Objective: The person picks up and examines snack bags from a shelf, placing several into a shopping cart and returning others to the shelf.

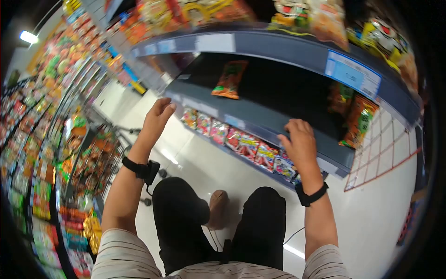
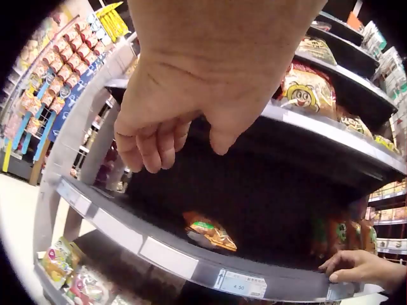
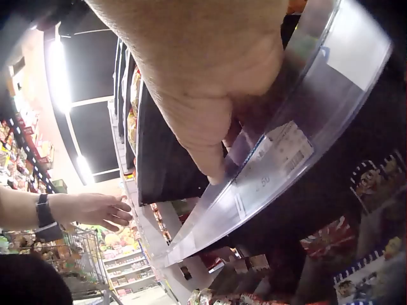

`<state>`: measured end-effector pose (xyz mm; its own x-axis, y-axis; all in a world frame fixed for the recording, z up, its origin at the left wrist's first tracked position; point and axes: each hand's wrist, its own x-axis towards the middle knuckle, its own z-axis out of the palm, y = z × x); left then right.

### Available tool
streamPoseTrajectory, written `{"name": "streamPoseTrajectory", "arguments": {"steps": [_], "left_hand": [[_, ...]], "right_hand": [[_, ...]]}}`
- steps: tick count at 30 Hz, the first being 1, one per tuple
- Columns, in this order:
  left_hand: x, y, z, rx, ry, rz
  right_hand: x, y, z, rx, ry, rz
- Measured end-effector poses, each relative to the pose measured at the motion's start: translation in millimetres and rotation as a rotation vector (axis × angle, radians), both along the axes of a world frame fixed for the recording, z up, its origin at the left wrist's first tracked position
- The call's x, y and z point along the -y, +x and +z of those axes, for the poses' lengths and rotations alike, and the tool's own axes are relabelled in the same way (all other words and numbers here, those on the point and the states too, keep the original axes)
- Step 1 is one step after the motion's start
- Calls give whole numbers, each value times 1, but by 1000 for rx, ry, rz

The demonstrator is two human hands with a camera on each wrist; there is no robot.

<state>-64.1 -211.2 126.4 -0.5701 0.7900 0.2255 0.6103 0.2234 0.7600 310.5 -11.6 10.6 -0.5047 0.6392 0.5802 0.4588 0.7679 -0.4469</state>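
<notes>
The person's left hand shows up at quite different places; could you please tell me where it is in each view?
Head: left of centre, in the upper half, the left hand.
Left wrist: large, at top centre, fingers pointing down.
Right wrist: at the left, below mid-height, fingers pointing right.
Shared landmark: the shelf's front edge with price labels.

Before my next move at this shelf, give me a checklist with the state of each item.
1. Left hand empty: ok, nothing in it.
2. Right hand clear of the shelf's front edge: cannot tell; it is at the edge, contact unclear.
3. Lone orange packet unobstructed: ok, neither hand covers it.
4. Lone packet grouped with the right-end packets: not ok, a wide gap separates them.
5. Count at the shelf's dark back: cannot tell, too dark.
</notes>
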Motion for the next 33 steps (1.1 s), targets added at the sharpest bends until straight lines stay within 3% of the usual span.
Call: {"name": "streamPoseTrajectory", "arguments": {"steps": [7,12,15,17,19,20,23,24,25,27,29,30,31,33], "left_hand": [[66,-2,21,-237,-42,70],[118,18,27,-263,-42,204],[186,-29,26,-575,64,307],[224,-41,56,-630,113,484],[264,-63,83,-1004,76,575],[284,-75,91,-1123,20,628],[324,-110,88,-1166,-106,780],[331,-113,84,-1048,-198,823],[332,-112,78,-982,-154,802],[324,-100,63,-1117,-109,783],[301,-52,50,-1168,-49,588],[295,-35,35,-1087,-28,437],[294,-24,2,-1006,-68,422],[303,-13,-79,-614,-178,339]], "right_hand": [[-5,0,-11,-12,-22,46],[-10,1,-8,14,29,97],[-7,0,-3,-5,54,125],[-8,0,-1,11,0,115],[-8,-1,-4,4,47,121],[-5,-3,-1,45,-99,67],[-6,-4,-3,55,-102,55],[-8,-3,-6,49,-83,64],[-5,-4,-3,60,-118,67],[-2,-4,4,88,-187,63],[-3,-4,0,76,-152,57],[-3,-5,-2,76,-146,52],[-3,-6,-3,78,-139,53],[-5,-6,-7,76,-96,63]]}}
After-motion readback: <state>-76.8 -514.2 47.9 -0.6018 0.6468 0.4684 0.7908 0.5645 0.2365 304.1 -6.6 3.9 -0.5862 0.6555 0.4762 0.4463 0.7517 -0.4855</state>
